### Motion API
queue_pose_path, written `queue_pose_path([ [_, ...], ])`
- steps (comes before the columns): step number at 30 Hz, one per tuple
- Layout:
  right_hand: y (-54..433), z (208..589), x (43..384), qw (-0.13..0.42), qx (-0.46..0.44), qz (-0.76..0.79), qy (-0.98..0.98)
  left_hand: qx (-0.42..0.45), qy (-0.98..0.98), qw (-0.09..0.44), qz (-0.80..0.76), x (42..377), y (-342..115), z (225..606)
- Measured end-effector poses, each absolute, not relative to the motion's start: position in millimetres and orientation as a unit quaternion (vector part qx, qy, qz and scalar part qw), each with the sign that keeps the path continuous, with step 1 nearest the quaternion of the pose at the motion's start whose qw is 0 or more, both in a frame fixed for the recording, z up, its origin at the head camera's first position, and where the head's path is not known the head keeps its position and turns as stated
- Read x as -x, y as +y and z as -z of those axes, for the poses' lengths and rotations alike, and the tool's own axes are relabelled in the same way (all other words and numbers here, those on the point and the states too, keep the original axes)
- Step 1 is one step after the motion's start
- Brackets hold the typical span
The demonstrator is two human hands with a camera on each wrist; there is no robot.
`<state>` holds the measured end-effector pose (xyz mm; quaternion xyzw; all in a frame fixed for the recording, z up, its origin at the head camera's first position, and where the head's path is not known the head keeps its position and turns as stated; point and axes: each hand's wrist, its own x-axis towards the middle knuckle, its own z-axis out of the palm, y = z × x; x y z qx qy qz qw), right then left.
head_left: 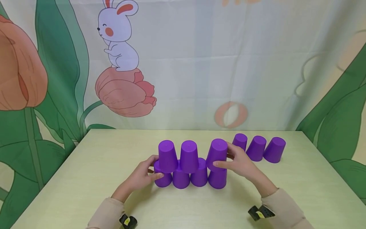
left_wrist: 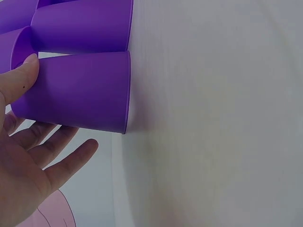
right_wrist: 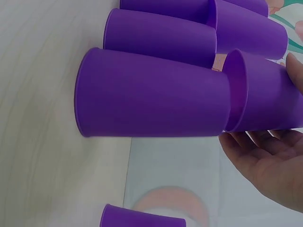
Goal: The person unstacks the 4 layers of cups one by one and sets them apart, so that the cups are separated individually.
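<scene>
Several upside-down purple cups stand in a bottom row, with three more above them. My left hand (head_left: 141, 175) is around the leftmost bottom cup (left_wrist: 80, 92), thumb in front near its upper end and fingers behind. Above that one are the left upper cup (head_left: 168, 156) and the middle upper cup (head_left: 189, 156). My right hand (head_left: 238, 160) grips the right upper cup (head_left: 217, 152), thumb in front and fingers behind. This cup's rim overlaps the top of the rightmost bottom cup (right_wrist: 151, 97). Whether its weight rests there, I cannot tell.
Three more upside-down purple cups (head_left: 256, 149) stand apart at the back right of the pale table (head_left: 94, 165). Behind the table hangs a printed cloth (head_left: 183, 70) with a rabbit and flowers. Dark straps (head_left: 260, 213) are on both wrists.
</scene>
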<state>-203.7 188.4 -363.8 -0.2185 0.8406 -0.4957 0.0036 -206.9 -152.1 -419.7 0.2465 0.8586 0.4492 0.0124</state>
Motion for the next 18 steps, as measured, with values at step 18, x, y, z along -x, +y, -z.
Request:
queue_pose_path([
  [18,220,359,194,-0.024,0.191,0.484,0.854,-0.254,0.854,0.013,-0.454,208,-152,419],
])
